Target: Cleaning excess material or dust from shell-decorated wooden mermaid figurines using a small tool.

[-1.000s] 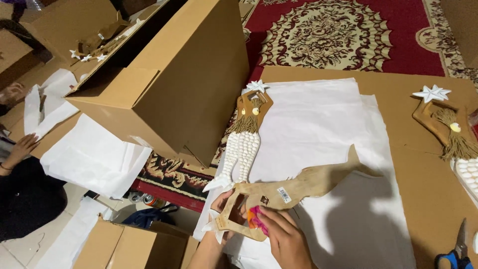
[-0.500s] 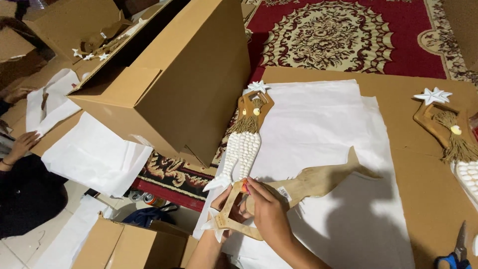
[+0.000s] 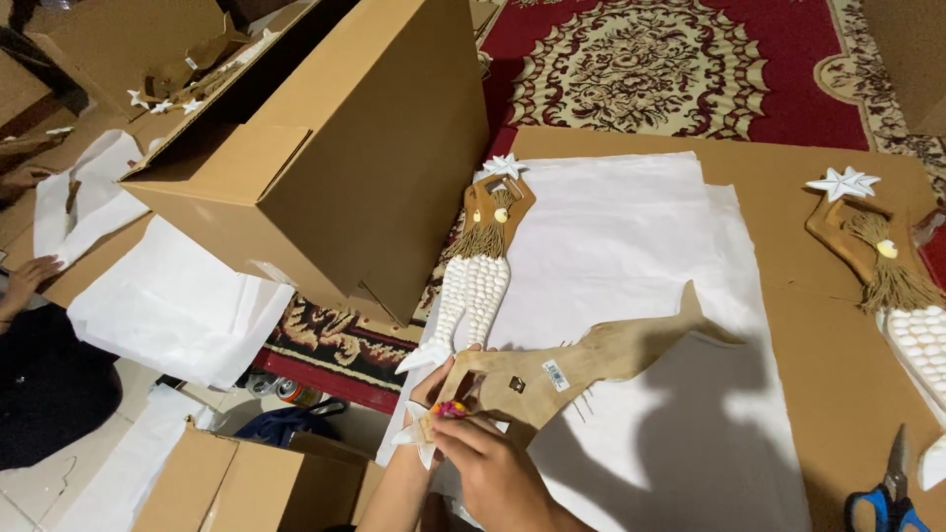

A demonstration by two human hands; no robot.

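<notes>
The wooden mermaid lies back side up on the white paper sheet, tail pointing up and right. A small white rectangular label and a small dark square hanger sit on its plain brown back. The left hand grasps the mermaid's head end from below. The right hand has its grip clenched on a small pink and yellow object pressed against the same end.

Above the wooden mermaid lies a second mermaid, face up, with white shell scales and a white star. A large brown cardboard box stands to the upper left. Blue-handled scissors lie at the far right.
</notes>
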